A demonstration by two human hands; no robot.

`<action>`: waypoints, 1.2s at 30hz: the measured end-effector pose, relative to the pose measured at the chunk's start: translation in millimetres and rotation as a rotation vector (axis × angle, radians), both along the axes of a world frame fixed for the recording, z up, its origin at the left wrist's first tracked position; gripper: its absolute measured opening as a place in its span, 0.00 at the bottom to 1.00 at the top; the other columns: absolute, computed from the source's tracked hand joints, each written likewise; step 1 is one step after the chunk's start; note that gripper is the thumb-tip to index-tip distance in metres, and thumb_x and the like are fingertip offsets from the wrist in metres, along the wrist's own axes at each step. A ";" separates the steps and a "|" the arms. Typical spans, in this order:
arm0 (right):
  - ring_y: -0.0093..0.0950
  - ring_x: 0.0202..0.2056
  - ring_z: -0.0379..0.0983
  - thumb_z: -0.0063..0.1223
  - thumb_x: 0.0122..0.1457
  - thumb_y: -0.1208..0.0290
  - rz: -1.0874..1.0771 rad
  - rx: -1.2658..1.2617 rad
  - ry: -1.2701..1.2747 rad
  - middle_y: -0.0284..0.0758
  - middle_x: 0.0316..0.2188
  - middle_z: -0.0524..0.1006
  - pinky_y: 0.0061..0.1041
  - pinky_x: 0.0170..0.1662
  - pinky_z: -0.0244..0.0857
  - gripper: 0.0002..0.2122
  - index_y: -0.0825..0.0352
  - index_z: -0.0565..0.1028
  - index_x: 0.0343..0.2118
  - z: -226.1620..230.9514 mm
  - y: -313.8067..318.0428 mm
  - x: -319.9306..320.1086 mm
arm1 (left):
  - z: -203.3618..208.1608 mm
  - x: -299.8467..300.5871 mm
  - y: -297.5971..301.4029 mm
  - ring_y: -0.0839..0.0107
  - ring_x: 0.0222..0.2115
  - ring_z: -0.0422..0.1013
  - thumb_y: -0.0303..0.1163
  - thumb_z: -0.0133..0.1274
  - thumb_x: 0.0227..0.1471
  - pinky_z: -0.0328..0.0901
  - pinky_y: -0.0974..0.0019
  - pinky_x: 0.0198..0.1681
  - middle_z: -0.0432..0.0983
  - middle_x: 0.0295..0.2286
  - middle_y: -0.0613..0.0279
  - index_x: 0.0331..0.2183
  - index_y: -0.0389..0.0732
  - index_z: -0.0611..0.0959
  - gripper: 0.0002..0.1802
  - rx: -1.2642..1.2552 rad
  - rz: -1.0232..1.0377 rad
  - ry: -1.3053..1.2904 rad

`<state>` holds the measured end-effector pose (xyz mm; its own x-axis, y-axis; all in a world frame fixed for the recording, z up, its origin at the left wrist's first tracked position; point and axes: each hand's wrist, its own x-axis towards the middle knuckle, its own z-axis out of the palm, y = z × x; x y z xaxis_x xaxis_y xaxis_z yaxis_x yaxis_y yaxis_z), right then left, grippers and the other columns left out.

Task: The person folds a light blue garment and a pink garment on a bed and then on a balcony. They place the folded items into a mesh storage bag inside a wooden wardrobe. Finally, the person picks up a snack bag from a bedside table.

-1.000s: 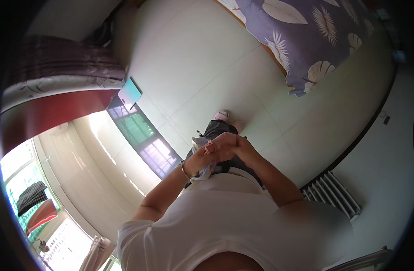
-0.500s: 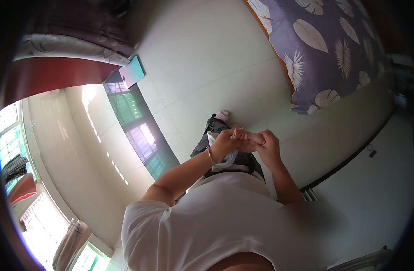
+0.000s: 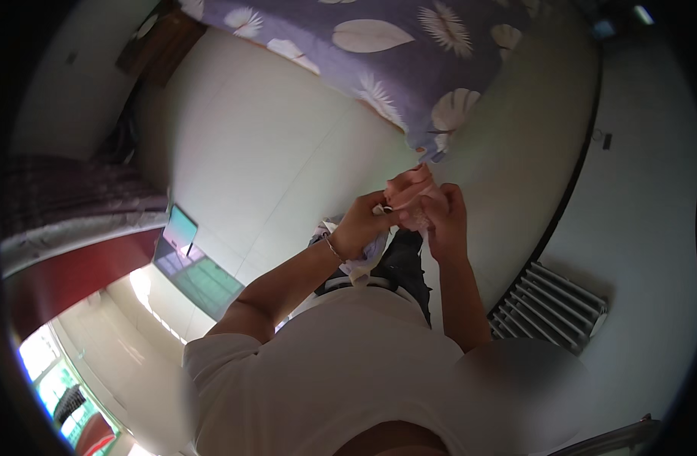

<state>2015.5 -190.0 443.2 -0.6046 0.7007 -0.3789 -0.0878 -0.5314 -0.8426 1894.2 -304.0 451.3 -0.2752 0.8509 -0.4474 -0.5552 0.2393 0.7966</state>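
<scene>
Out in front of my body, both hands hold a crumpled pink cloth [image 3: 414, 187], its folds bunched upward between them. My left hand [image 3: 359, 226] is closed, thumb and fingers pinching the cloth's near left side; a bracelet circles that wrist. My right hand [image 3: 449, 226] is closed round the cloth's right side, its thumb lying across the folds. A pale cloth [image 3: 367, 261] hangs below my left hand, close to the wrist; whether the fingers grip it too is hidden. What kind of article the pink cloth is, I cannot make out.
Ahead stands a bed with a purple leaf-patterned cover [image 3: 371, 36]. A white radiator [image 3: 550, 308] is at the right wall. To the left are a red panel [image 3: 90, 270], a flat pale box-like thing [image 3: 181, 228] and a window [image 3: 67, 391]. Pale floor tiles [image 3: 250, 137] lie between.
My view has turned leftward, so the bed now lies straight ahead and the radiator shows. The pink cloth, mostly hidden in my hands before, is now spread upward between them.
</scene>
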 end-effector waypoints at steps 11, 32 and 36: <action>0.27 0.35 0.63 0.58 0.43 0.71 0.020 1.084 -0.494 0.36 0.41 0.62 0.24 0.36 0.61 0.12 0.59 0.74 0.33 58.3 190.1 224.9 | 33.6 176.8 237.9 0.83 0.26 0.63 0.27 0.52 0.44 0.60 0.78 0.28 0.69 0.25 0.70 0.34 0.35 0.75 0.11 0.060 -0.432 0.112; 0.27 0.27 0.66 0.56 0.43 0.74 -0.377 1.267 -0.830 0.29 0.20 0.69 0.24 0.29 0.57 0.07 0.62 0.67 0.23 36.9 661.5 310.4 | 19.4 254.6 767.1 0.82 0.27 0.66 0.32 0.53 0.46 0.61 0.78 0.31 0.72 0.25 0.67 0.30 0.33 0.77 0.11 -0.173 -0.773 -0.056; 0.26 0.25 0.63 0.58 0.43 0.74 -0.536 0.504 -0.589 0.29 0.15 0.66 0.22 0.27 0.55 0.08 0.64 0.67 0.22 36.0 737.5 323.3 | 15.2 269.3 857.2 0.83 0.24 0.65 0.29 0.54 0.44 0.61 0.78 0.27 0.72 0.23 0.68 0.30 0.34 0.78 0.10 -0.060 -0.808 0.090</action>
